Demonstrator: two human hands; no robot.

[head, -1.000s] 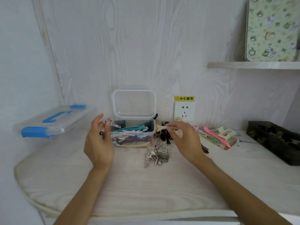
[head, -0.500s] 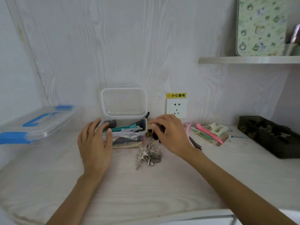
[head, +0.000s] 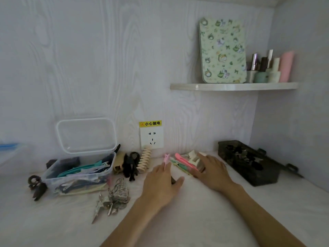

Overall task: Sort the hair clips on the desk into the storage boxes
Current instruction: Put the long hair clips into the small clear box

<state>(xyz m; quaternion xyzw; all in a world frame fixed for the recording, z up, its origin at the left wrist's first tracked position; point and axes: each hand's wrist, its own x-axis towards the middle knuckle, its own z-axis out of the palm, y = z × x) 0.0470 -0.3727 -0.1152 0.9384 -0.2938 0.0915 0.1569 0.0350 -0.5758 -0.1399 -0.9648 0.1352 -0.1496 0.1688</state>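
both hands are over the counter (head: 204, 211), reaching toward the loose group of clips right of centre. left hand (head: 161, 184): fingers extended and relaxed, holding nothing; fingertips just at the small pink clip (head: 167, 157), contact not certain. a dark thing shows under the thumb side — too hidden to name. right hand (head: 212, 171): fingers spread flat, resting on the near end of the pink and green clips (head: 185, 164) and against the cream claw clip (head: 195, 156); no closed grip visible.

remaining clips lie between the two boxes: the clear box (head: 78, 172), lid up and already part full, sits well left of both hands; the dark box (head: 249, 164) is just right of the right hand. the black claw clips (head: 130, 164), the ribbed cream clip (head: 144, 160) and the silver butterfly clips (head: 115, 196) lie left of the left hand, apart from it. more dark clips (head: 36, 185) lie left of the clear box.

handling, judged: all light, rigid plastic or thin metal. flat long clips are smooth and lie low — likely to skid if pressed; better pinched by the edges mid-length, several stacked at once. claw clips: take by the body, not the sprung tabs, or they open. butterfly wings look thin and may snag on each other.
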